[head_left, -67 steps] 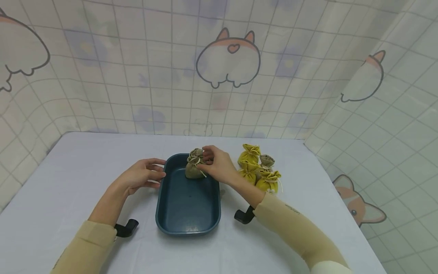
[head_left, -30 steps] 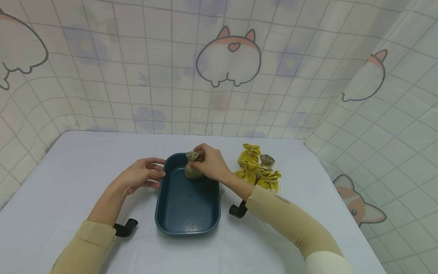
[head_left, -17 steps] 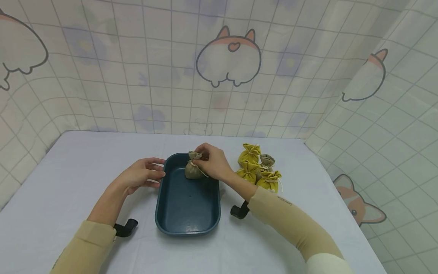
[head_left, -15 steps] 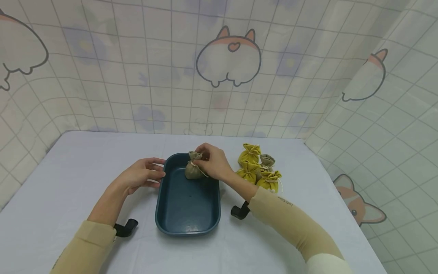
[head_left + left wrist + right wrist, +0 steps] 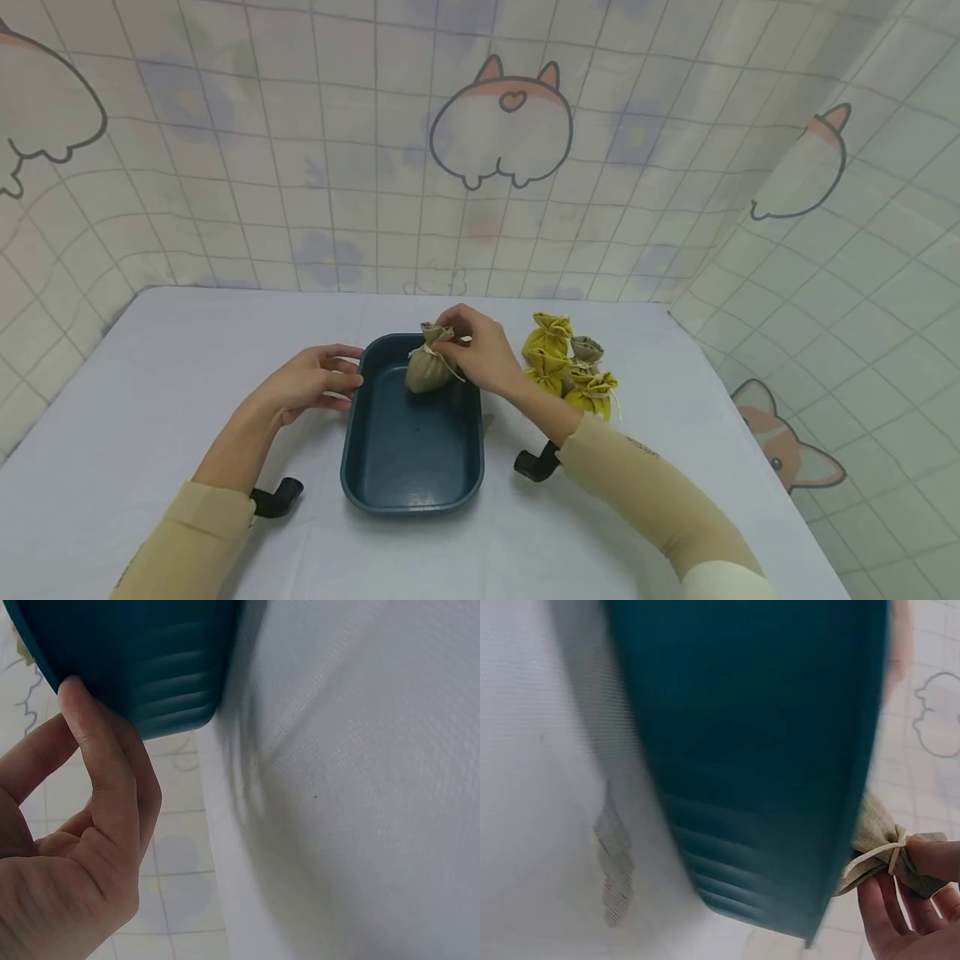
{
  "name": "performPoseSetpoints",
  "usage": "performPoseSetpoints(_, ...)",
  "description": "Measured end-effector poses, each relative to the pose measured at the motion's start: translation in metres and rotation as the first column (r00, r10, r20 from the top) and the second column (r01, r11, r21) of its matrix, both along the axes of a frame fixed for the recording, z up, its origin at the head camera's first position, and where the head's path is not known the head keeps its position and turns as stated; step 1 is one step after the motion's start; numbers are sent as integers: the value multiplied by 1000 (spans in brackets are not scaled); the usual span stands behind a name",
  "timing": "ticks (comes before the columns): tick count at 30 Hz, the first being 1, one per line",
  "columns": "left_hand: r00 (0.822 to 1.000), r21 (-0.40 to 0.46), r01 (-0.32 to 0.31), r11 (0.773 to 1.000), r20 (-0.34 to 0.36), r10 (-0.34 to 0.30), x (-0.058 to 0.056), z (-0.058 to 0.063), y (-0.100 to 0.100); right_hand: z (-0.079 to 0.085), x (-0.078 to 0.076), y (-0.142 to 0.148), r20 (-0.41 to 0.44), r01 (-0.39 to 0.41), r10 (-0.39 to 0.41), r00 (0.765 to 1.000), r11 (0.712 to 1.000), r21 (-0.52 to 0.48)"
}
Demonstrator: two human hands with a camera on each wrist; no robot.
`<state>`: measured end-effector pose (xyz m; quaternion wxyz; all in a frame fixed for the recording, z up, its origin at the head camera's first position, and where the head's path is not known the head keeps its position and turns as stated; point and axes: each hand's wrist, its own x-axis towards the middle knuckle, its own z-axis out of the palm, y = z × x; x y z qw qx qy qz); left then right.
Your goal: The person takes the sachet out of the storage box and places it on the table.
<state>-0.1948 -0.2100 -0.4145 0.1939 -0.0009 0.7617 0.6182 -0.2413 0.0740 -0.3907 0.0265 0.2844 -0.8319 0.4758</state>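
Note:
A small olive-grey drawstring pouch [image 5: 428,372] is at the far end of the dark blue tray [image 5: 412,454], its body leaning left and its neck to the right. My right hand [image 5: 486,350] pinches it by the gathered neck, thumb on the near side; the right wrist view shows the pouch [image 5: 875,823] at the tray's rim with its pale cord tied round the neck. At the tray's left side, my left hand [image 5: 313,385] touches the outer wall with loosely bent fingers. In the left wrist view, a fingertip [image 5: 75,694] lies against the tray's edge.
Right of the tray stands a cluster of tied pouches: three yellow ones, the front yellow pouch [image 5: 591,393] among them, and a grey-brown pouch [image 5: 587,350] partly hidden. A white cloth [image 5: 225,333] covers the table. A patterned curtain [image 5: 390,208] hangs behind.
The right hand first lowered the pouch's neck leftward, then drew it back up and right. The pouch now stands higher and tilted. The left hand and the tray stay put.

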Motion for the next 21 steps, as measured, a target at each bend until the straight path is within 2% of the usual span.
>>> performPoseSetpoints(13,1000,-2,-1,1000,-4,1,0,1,0,36,14,23,2,-32,32,999,991,-132)
performPoseSetpoints(21,1000,2,0,1000,-6,0,0,1,0,47,26,41,0,-30,30,1000,987,-159)
